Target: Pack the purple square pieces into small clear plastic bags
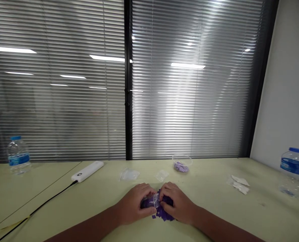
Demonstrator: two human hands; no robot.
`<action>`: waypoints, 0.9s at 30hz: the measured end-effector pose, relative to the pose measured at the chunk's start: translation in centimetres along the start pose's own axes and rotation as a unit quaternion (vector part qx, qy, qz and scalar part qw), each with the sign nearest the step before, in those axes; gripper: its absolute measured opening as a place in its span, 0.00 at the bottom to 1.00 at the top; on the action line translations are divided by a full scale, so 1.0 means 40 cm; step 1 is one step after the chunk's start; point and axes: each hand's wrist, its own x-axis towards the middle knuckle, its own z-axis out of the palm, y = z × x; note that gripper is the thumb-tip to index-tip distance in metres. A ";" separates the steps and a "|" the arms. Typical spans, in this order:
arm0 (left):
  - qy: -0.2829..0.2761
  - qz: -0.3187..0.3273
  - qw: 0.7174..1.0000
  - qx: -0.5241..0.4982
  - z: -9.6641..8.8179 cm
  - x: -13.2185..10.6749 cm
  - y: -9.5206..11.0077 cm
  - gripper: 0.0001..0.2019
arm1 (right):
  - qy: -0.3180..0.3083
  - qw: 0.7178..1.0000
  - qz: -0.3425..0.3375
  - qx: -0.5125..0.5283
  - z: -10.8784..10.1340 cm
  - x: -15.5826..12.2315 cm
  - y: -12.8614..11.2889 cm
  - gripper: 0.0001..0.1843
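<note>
My left hand (136, 204) is closed around what looks like a small clear plastic bag (150, 201), lying on its side with dark purple pieces inside. Its open end faces right. My right hand (177, 203) has its fingers curled over purple pieces (165, 215) at that opening, and the fingertips touch the edge of the plastic. Small, flat and square-looking, these pieces lie heaped on the table between and below both hands. The palms hide part of the bag and the heap.
Behind the hands are a clear bowl (182, 163) of lighter purple pieces and clear plastic bags (129, 174). A white power bank (87, 171) with a black cable lies left. White scraps (240, 184) lie right. Water bottles stand far left (19, 156) and right (292, 171).
</note>
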 end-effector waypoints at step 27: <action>0.010 0.014 1.000 0.003 0.000 0.000 -0.001 0.18 | 0.004 1.000 -0.007 -0.003 0.002 0.000 0.006 0.08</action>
